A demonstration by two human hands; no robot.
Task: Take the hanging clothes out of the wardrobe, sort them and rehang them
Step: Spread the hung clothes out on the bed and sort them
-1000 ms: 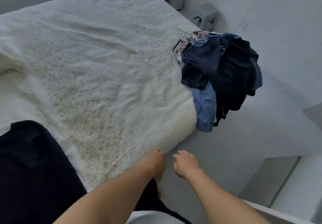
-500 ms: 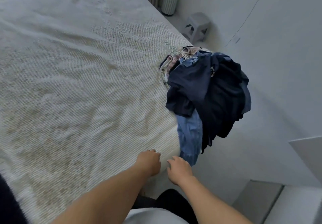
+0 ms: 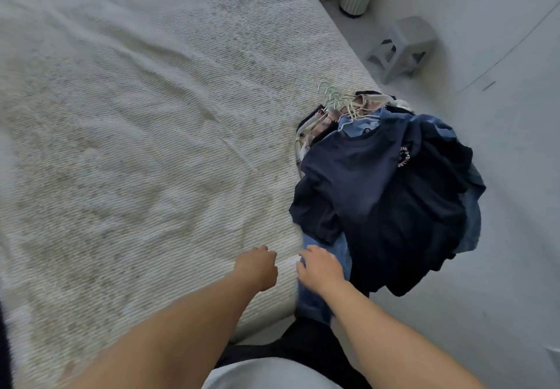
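The clothes (image 3: pixel 391 188) are heaped in one pile on the right edge of the bed (image 3: pixel 136 122), partly spilling over the side toward the floor (image 3: pixel 500 267). Their hangers (image 3: pixel 336 102) are seen bunched at the far end of the pile, so the garments appear to be on them yet. A navy top with a round print is laid uppermost, lighter blue fabric is seen beneath it and hanging down the bed's side, and pale pinkish cloth shows near the hooks. The removal step is therefore judged done, at least for this batch; the wardrobe is not in view, so it cannot be told whether more remains inside. No separate sorted piles are visible, so sorting and rehanging are judged to be left. The left hand (image 3: pixel 257 267) is held above the bed's edge with fingers loosely curled and nothing held. The right hand (image 3: pixel 318 269) is stretched toward the hanging blue fabric with fingers relaxed; whether it is touched cannot be told.
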